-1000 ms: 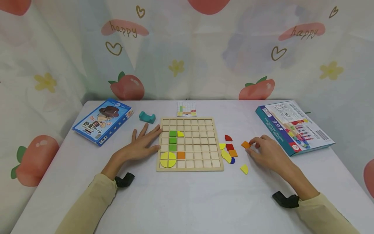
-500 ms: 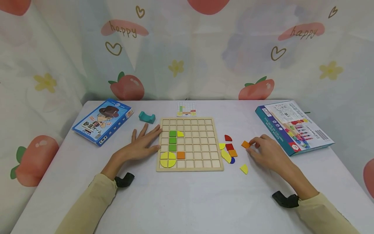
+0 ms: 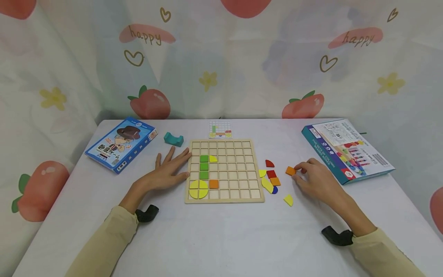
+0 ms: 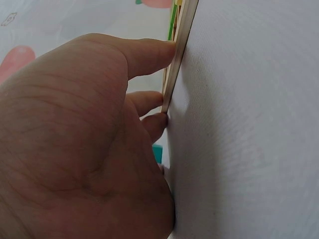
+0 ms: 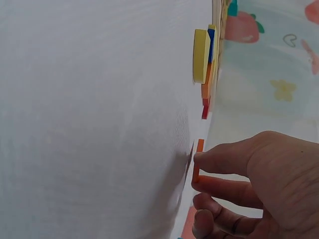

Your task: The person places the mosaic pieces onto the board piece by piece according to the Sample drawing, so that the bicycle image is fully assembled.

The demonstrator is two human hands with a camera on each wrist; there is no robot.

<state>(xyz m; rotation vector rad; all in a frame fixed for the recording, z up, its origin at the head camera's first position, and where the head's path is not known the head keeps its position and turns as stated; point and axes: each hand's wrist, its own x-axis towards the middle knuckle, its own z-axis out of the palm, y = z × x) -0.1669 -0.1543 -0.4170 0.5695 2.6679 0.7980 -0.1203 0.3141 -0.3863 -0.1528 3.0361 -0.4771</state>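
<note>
My left hand [image 3: 166,173] lies with spread, straight fingers at the left edge of a wooden grid board [image 3: 235,200]; thumb and fingertips touch the rim in the left wrist view. Green squares [image 3: 204,166], yellow quarter circles [image 3: 199,189] forming a disc, another yellow quarter circle [image 3: 213,159] and an orange square [image 3: 214,184] sit in the grid. Right of the board, my right hand [image 3: 316,180] pinches a second orange square [image 3: 290,171] between thumb and index finger. The right wrist view shows that orange square [image 5: 198,159] edge-on, slightly above the tablecloth.
Loose red, yellow, orange and blue pieces [image 3: 271,174] lie beside the board's right edge, with a yellow quarter circle [image 3: 288,200] nearer me. A pattern card [image 3: 220,129] lies behind the board. A teal block [image 3: 174,139], blue box [image 3: 121,144] and teal-white box [image 3: 347,150] stand farther out.
Both hands stay almost where they were, the right still pinching the orange square. The whole head view shifts very slightly; the board and loose pieces keep their arrangement.
</note>
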